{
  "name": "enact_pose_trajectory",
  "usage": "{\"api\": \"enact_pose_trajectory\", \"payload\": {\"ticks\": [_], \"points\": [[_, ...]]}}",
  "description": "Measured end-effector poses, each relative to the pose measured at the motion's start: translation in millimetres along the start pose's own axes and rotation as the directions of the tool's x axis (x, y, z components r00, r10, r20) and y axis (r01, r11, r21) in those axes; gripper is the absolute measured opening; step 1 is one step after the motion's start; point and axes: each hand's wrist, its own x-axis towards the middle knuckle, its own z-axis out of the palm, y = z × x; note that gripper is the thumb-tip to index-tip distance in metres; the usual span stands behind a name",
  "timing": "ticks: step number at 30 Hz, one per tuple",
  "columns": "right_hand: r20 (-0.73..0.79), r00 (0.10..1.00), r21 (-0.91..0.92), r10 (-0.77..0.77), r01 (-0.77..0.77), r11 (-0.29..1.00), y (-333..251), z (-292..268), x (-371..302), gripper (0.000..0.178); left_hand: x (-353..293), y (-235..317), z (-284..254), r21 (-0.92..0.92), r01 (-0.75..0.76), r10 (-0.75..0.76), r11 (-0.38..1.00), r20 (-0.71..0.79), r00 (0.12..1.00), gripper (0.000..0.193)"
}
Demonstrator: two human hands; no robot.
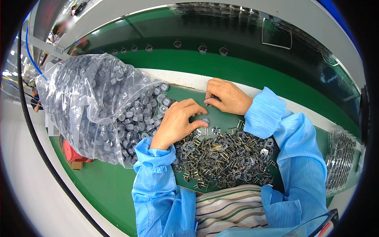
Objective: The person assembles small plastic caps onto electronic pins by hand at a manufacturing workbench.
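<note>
My right hand (229,94) is closed in a pinch on a small dark round part (208,105), mostly covered by the fingertips. My left hand (178,121) has its thumb and curved fingers apart. By its thumb tip is a grey plug piece (205,120) with two metal pins; whether the thumb touches it I cannot tell. A dark part (216,130) lies just right of that piece. Nearer my body, a heap of black plug inserts with brass pins (229,156) spreads over the green mat (185,93).
At the left, a large clear plastic bag (79,91) spills grey round housings (136,122). Beyond a white rail (189,79) is a green conveyor belt (166,59) with several small dark parts on it. Stacked clear trays (340,160) stand at the right. A red object (73,153) sits lower left.
</note>
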Motion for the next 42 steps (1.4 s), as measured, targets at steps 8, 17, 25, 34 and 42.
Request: {"api": "enact_pose_trajectory", "payload": {"ticks": [8, 17, 25, 34, 42], "points": [[0.027, 0.998, -0.002, -0.048, 0.048, 0.999, -1, -1, 1, 0.014, 5, -10, 17, 0.054, 0.13, -0.107, 0.99, -0.312, 0.944, 0.028], [0.052, 0.998, -0.003, 0.036, -0.036, 0.999, -7, -1, 0, 0.015, 5, -13, 18, 0.079, 0.023, -0.004, 0.997, -0.242, 0.97, 0.041], [-0.05, 0.997, 0.105, 0.052, -0.046, 0.993, -1, 4, -2, 0.012, 8, -15, 24, 0.078, 0.086, -0.054, 0.993, -0.345, 0.937, 0.041], [-0.031, 0.993, 0.187, 0.111, -0.104, 0.977, -10, 6, 2, 0.016, 10, -13, 30, 0.066, 0.119, -0.094, 0.991, -0.3, 0.949, 0.037], [-0.038, 0.998, -0.007, -0.051, 0.05, 0.999, -16, 5, 3, 0.018, 10, -12, 30, 0.061, 0.135, -0.111, 0.989, -0.299, 0.948, 0.036]]}}
